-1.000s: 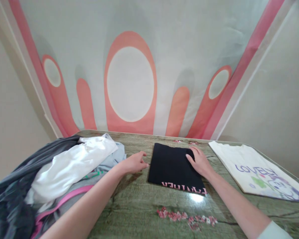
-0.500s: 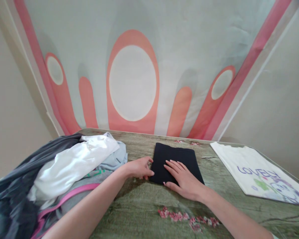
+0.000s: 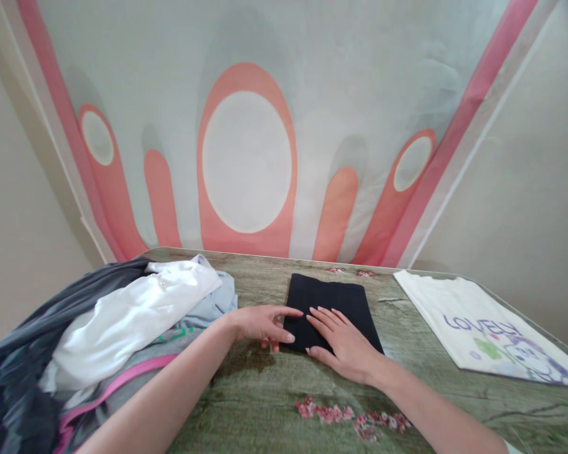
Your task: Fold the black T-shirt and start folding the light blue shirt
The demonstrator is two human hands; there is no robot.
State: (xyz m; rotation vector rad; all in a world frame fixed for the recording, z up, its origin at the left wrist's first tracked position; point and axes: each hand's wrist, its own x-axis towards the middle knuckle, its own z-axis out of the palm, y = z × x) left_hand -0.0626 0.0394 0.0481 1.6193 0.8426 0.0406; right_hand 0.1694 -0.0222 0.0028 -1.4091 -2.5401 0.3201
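A black garment [image 3: 326, 295], folded into a flat rectangle, lies in front of me on the table. My right hand [image 3: 343, 347] rests flat on its lower right part, palm down with fingers stretched. At the garment's left edge is my left hand [image 3: 267, 323]. Its index finger reaches over the black cloth and its thumb lies near the lower left corner, with a gap between them. The other fingers of that hand curl underneath and are partly hidden. Nothing shows in its grasp.
To the left lies a loose pile of clothes with a white garment [image 3: 132, 315], a dark grey one [image 3: 23, 378] and a grey one with a pink edge [image 3: 123, 378]. A folded white shirt [image 3: 435, 302] lettered "LOVELY" is at right. A wall borders the wood-patterned table [image 3: 250, 403].
My left index finger has stretched out over the black garment, away from the thumb. My right hand stays flat on the cloth. The whole view has shifted slightly.
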